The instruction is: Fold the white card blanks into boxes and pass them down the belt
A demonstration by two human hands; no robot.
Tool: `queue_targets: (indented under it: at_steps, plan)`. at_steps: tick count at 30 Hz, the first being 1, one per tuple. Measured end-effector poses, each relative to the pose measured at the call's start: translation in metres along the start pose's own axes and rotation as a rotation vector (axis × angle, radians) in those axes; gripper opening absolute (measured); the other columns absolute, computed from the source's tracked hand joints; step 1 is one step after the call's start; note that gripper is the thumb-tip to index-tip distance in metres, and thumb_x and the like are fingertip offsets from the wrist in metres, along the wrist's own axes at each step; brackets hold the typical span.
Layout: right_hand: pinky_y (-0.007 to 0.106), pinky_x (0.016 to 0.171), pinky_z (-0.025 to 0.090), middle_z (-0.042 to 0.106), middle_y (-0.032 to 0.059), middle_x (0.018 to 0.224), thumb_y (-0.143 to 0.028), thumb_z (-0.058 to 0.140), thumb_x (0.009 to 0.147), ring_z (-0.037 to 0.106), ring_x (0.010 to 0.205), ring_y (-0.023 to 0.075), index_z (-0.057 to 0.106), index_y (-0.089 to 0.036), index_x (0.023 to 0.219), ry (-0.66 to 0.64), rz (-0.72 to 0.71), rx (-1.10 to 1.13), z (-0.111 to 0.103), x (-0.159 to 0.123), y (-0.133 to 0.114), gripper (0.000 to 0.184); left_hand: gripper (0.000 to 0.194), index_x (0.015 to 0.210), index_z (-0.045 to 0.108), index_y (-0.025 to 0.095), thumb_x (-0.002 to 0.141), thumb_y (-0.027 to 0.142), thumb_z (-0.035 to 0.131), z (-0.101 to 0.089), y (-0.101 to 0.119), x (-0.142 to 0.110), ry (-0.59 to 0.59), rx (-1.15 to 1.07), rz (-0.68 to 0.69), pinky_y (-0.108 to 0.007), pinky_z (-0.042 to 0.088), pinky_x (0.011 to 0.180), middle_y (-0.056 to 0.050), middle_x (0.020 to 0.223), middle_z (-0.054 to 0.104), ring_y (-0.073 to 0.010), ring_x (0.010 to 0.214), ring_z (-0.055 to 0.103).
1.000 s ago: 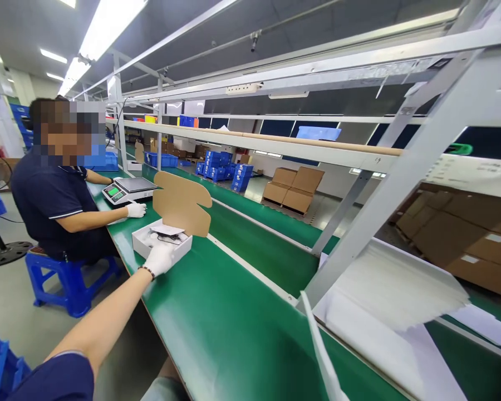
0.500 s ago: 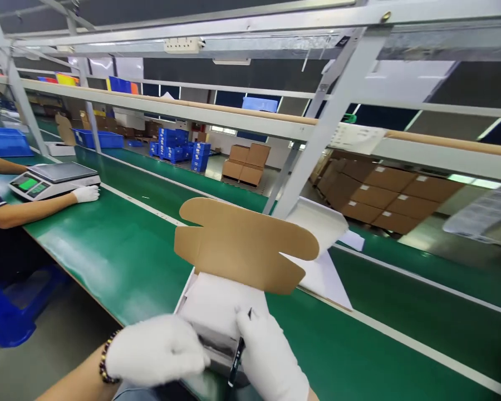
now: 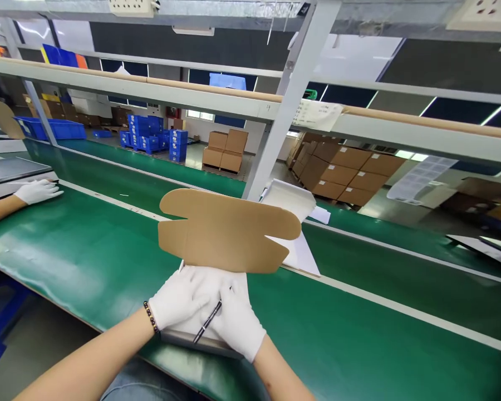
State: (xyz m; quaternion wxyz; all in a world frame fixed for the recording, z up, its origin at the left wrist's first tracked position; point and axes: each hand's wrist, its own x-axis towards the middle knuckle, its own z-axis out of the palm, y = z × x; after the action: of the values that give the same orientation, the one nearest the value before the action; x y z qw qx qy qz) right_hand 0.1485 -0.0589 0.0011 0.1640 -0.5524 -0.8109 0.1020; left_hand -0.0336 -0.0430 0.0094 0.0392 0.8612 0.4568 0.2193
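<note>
Lap: at the lower edge of my head view I see blue jeans [image 3: 144,384], close to the bench.
Left hand: the gloved left hand [image 3: 176,301], with a bead bracelet [image 3: 151,317] at its wrist, lies palm down with fingers spread on the white pad [image 3: 214,278].
Right hand: the gloved right hand [image 3: 240,326] has its fingers bent around a black pen [image 3: 207,322], which slants over the pad. The two hands are side by side; if they touch, I cannot tell.
Box: the white carton [image 3: 211,345] is on the green bench [image 3: 108,278], in front of me and under both hands. The pad is inside it.
Lid: the brown inner side of the lid [image 3: 225,231] stands raised at the far edge of the carton.
Co-worker: at far left, another person's gloved hand [image 3: 39,191] rests beside a scale [image 3: 14,169], cut by the picture edge.
Behind lid: white card pieces [image 3: 288,199] lie near the metal post [image 3: 290,83].
Background: blue crates [image 3: 142,133] and cardboard cartons [image 3: 224,150] are stacked on the floor.
</note>
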Motion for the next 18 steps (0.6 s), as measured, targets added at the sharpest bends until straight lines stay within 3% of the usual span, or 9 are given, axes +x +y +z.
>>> queue_targets:
  at_steps: [5, 9, 11, 15, 18]
  plan:
    - [0.043, 0.089, 0.045, 0.061, 0.0147, 0.097, -0.034, 0.057, 0.079, 0.053, 0.098, 0.0309, 0.061, -0.011, 0.099, -0.017, 0.033, 0.07, 0.001, 0.005, 0.002, 0.03, 0.037, 0.121, 0.061, 0.023, 0.093, 0.041, 0.046, 0.003, -0.007, 0.004, 0.014, -0.009, -0.023, -0.05, 0.042, 0.104, -0.01, 0.124, 0.062, -0.03, 0.12, 0.053]
    - [0.05, 0.103, 0.033, 0.061, 0.0177, 0.109, -0.035, 0.059, 0.079, 0.045, 0.117, 0.0369, 0.063, -0.013, 0.1, 0.129, -0.021, -0.027, -0.007, 0.005, 0.011, 0.031, 0.044, 0.131, 0.054, 0.016, 0.095, 0.038, 0.042, 0.011, -0.02, 0.013, -0.052, 0.005, -0.014, -0.052, 0.035, 0.11, -0.015, 0.142, 0.048, -0.0318, 0.133, 0.042]
    - [0.053, 0.104, 0.031, 0.061, 0.018, 0.109, -0.039, 0.06, 0.078, 0.044, 0.118, 0.0382, 0.063, -0.015, 0.097, 0.171, 0.038, -0.017, -0.005, 0.007, 0.013, 0.031, 0.045, 0.134, 0.052, 0.014, 0.098, 0.035, 0.035, 0.015, -0.024, 0.019, -0.085, 0.014, 0.012, -0.053, 0.031, 0.113, -0.015, 0.146, 0.044, -0.0318, 0.136, 0.037]
    - [0.053, 0.097, 0.038, 0.062, 0.0175, 0.108, -0.05, 0.06, 0.077, 0.05, 0.112, 0.038, 0.062, -0.017, 0.094, 0.074, 0.167, 0.074, 0.007, 0.017, 0.01, 0.038, 0.041, 0.128, 0.057, 0.017, 0.098, 0.035, 0.034, 0.021, -0.023, 0.033, -0.105, 0.03, 0.085, -0.053, 0.032, 0.112, -0.013, 0.136, 0.054, -0.0293, 0.13, 0.045]
    - [0.051, 0.098, 0.038, 0.06, 0.0182, 0.117, -0.054, 0.067, 0.07, 0.049, 0.117, 0.0387, 0.062, -0.017, 0.099, 0.046, 0.125, 0.129, 0.01, 0.021, 0.016, 0.048, 0.042, 0.124, 0.058, 0.018, 0.095, 0.043, 0.041, 0.024, -0.018, 0.035, -0.105, 0.057, 0.111, -0.055, 0.032, 0.11, -0.015, 0.13, 0.057, -0.0308, 0.124, 0.048]
